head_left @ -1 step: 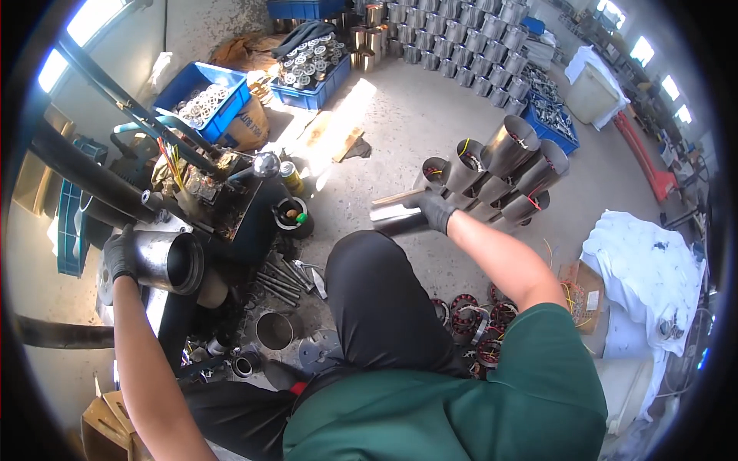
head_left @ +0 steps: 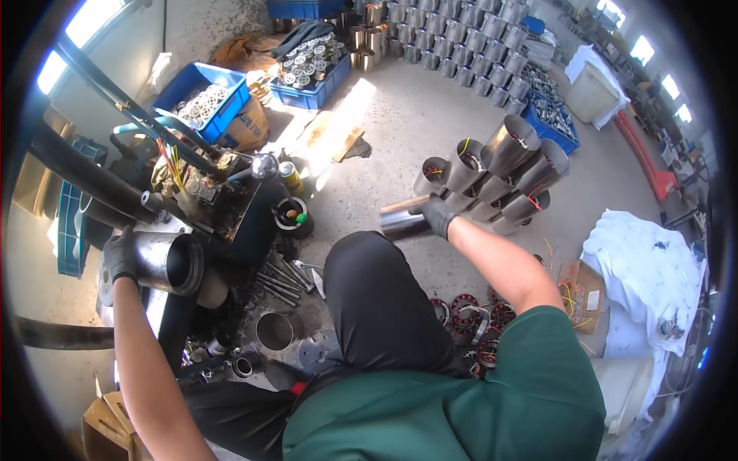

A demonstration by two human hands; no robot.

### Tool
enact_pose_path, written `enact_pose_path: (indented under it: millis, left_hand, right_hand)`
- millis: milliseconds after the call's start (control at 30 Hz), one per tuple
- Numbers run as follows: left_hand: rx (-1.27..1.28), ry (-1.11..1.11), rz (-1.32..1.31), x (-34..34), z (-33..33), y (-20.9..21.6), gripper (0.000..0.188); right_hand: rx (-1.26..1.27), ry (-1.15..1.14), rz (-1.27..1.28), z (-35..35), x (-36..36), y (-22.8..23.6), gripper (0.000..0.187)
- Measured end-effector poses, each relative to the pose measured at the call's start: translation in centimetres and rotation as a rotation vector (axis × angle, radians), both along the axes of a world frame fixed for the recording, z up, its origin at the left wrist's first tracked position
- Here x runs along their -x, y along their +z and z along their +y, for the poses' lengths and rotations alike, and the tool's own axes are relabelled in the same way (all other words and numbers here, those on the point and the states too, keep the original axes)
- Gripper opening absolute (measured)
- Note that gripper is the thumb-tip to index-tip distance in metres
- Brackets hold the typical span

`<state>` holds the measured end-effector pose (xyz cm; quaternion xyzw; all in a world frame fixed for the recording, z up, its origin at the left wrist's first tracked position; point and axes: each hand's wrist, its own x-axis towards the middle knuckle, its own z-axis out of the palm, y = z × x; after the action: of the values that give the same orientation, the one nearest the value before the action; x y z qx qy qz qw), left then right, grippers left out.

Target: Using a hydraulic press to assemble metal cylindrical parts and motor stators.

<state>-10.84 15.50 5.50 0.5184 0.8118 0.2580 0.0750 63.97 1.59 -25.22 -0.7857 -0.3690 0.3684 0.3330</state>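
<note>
My left hand (head_left: pixel 121 255), in a dark glove, curls against the near-left end of a thick metal cylinder (head_left: pixel 157 257) lying sideways on the machine at left. My right hand (head_left: pixel 439 216), gloved too, grips a shiny metal sleeve (head_left: pixel 406 220) by its right end, above the floor just beyond my knee. Its upper edge looks brownish. Past that hand stands a group of metal sleeves (head_left: pixel 511 150), several with red and yellow wires showing inside. The right hand's fingertips are partly hidden behind the sleeve.
Wound stator rings (head_left: pixel 465 316) lie right of my knee. Metal rods (head_left: pixel 278 283) and an open can-like cylinder (head_left: pixel 274 330) are on the floor at left. Blue bins (head_left: pixel 223 115) of parts stand farther back, and stacked metal housings (head_left: pixel 453 38) line the rear. White cloth (head_left: pixel 646 269) is at right.
My right hand has shifted slightly to the right with the metal sleeve in its grip. The left hand stays on its cylinder.
</note>
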Motion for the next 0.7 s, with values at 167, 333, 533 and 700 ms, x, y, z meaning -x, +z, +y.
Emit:
enact_pose_path:
  millis: [167, 333, 533, 700]
  left_hand:
    - [0.060, 0.067, 0.054, 2.7, -1.8, 1.1, 0.064]
    - [0.063, 0.058, 0.004, 1.3, -1.8, 1.3, 0.065]
    - [0.048, 0.064, 0.035, 1.6, -1.1, 1.3, 0.060]
    - [0.057, 0.083, -0.009, -0.2, -1.7, 2.3, 0.056]
  right_hand:
    - [0.322, 0.248, -0.488, -4.9, 1.4, -5.6, 0.037]
    - [0.192, 0.350, -0.725, -9.9, 1.0, -8.9, 0.034]
    - [0.044, 0.740, -0.876, -5.0, 4.8, -5.2, 0.019]
    - [-0.155, 0.694, -1.050, 2.6, 5.9, -3.5, 0.026]
